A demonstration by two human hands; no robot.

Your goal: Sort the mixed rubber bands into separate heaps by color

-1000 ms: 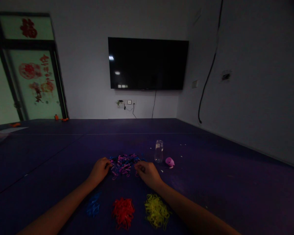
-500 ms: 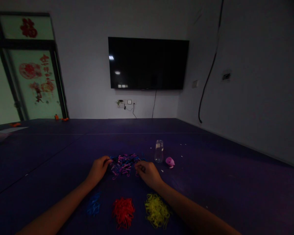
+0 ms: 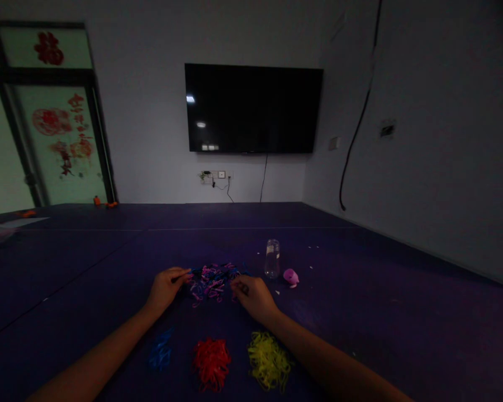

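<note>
A mixed pile of pink, purple and blue rubber bands (image 3: 212,282) lies on the dark purple surface between my hands. My left hand (image 3: 165,287) is at its left edge, thumb and fingers pinched together at what looks like a blue rubber band (image 3: 189,271). At the right edge my right hand (image 3: 255,297) is closed in a pinch; whatever its fingertips hold is too small to make out. Closer to me lie three sorted heaps: a small blue heap (image 3: 161,352), a red heap (image 3: 212,363) and a yellow heap (image 3: 269,360).
A clear bottle (image 3: 272,259) stands beyond my right hand, with a pink cup-like piece (image 3: 291,277) beside it. White scraps dot the surface nearby. Far back, a television (image 3: 255,109) hangs on the wall, and small orange objects (image 3: 111,205) lie near the door.
My left hand has shifted very slightly at the pile's left edge, its fingers a bit straighter. My right hand stays almost where it was.
</note>
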